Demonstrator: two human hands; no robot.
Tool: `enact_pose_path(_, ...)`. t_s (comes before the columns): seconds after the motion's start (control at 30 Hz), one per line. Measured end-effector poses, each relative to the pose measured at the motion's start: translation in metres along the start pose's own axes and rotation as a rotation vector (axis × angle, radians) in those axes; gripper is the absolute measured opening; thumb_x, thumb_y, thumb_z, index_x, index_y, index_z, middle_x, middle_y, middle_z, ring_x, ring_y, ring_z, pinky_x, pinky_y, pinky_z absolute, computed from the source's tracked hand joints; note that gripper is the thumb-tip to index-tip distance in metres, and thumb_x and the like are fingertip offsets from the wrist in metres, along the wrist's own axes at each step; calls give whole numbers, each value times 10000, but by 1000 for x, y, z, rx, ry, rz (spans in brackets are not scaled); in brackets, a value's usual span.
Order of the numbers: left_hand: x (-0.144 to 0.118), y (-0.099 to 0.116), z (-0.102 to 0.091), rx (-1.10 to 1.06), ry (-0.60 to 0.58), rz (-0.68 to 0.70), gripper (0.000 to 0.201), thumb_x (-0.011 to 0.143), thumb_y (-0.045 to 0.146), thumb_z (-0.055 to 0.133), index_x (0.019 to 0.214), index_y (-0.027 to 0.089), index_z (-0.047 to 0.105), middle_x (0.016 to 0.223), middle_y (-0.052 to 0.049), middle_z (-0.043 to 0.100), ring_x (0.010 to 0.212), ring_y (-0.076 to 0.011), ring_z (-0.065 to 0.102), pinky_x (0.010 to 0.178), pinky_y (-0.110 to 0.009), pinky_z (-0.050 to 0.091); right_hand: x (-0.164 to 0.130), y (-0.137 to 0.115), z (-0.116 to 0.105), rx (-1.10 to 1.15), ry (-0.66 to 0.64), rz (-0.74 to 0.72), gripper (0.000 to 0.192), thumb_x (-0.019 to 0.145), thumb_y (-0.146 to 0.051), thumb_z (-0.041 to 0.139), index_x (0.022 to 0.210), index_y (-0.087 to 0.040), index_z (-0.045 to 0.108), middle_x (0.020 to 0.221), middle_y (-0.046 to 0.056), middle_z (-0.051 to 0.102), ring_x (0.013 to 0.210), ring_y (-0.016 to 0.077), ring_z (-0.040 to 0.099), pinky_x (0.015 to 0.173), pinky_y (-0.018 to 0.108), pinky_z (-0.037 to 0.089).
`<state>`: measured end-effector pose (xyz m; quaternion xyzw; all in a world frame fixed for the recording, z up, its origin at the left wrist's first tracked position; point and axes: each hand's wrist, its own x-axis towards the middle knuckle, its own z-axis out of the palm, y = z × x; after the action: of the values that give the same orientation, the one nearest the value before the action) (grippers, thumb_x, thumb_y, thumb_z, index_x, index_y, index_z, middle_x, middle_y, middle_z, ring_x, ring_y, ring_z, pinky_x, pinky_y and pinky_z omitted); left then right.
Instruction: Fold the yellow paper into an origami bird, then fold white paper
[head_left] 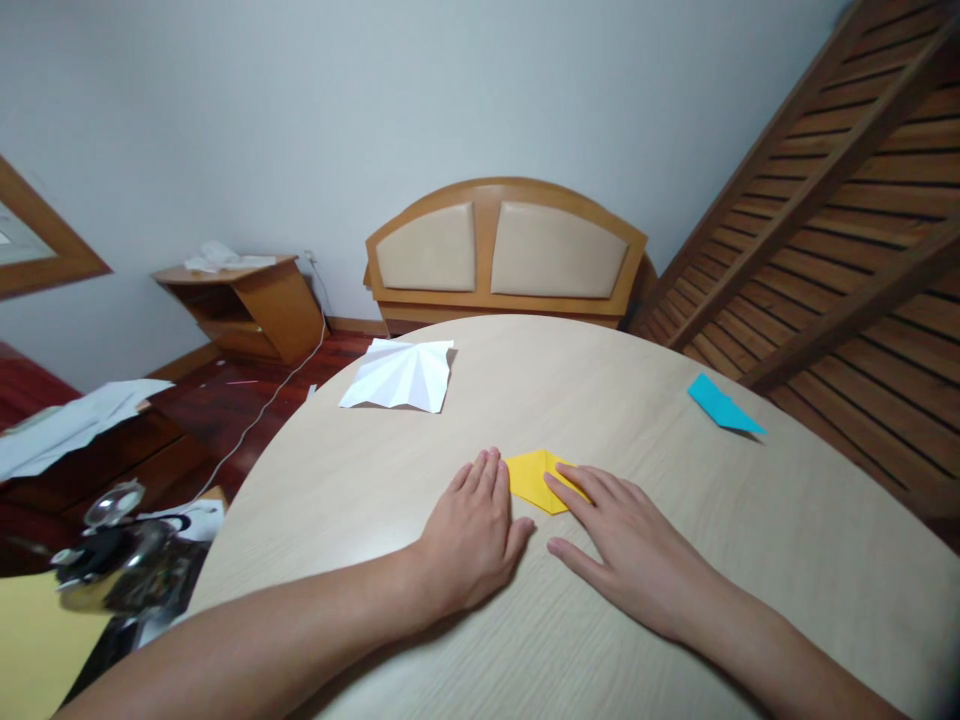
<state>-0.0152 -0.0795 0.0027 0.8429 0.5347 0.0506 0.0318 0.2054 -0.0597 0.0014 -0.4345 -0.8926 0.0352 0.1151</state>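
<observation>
A folded piece of yellow paper (541, 480) lies flat on the round wooden table (570, 390), with crease lines meeting near its middle. Along its left edge rests my left hand (476, 530), palm down, fingers straight and side by side, thumb out to the right. My right hand (622, 540) lies over the paper's right end, its fingers stretched out and the index fingertip on the yellow surface. The right thumb is apart from the fingers and touches the table below the paper. Part of the paper's right side is hidden under those fingers.
Creased white paper (405, 375) lies at the table's back left. A folded blue paper (724, 405) sits near the right edge. To the left, beyond the table, are a glass kettle (124, 560) and a small cabinet (255, 310). A headboard (502, 250) stands behind.
</observation>
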Motion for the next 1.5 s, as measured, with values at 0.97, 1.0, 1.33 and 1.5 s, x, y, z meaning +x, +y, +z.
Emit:
enact_pose_path(0.97, 11, -8, -8, -291, 103, 306, 341, 973, 237, 448, 1278, 158, 579, 1439, -114, 576, 1393, -239, 487, 1188, -399, 391, 7, 6, -3, 141, 109, -18, 300, 949, -379, 602, 1217, -264, 677, 1246, 104, 652, 1156, 289, 588, 957, 489, 516)
enact_pose_path(1.0, 11, -8, -8, -290, 105, 306, 342, 974, 238, 449, 1280, 158, 578, 1441, -115, 574, 1392, -242, 487, 1187, -402, 391, 7, 7, -3, 143, 113, -19, 300, 951, -380, 599, 1217, -266, 678, 1245, 103, 654, 1152, 289, 590, 955, 491, 518)
enact_pose_path(1.33, 11, -10, -6, -297, 127, 302, 325, 974, 222, 456, 1244, 150, 621, 1407, -106, 602, 1357, -228, 526, 1187, -374, 390, 7, 6, -4, 162, 105, -13, 266, 972, -356, 591, 1194, -258, 699, 1231, 96, 661, 1150, 283, 586, 963, 485, 518)
enact_pose_path(1.5, 12, -13, -3, -332, 155, 268, 271, 965, 221, 487, 1141, 158, 684, 1345, -99, 650, 1273, -220, 601, 1119, -363, 473, 8, 7, -5, 199, 114, -13, 241, 985, -341, 571, 1163, -271, 718, 1205, 83, 676, 1136, 273, 596, 955, 470, 522)
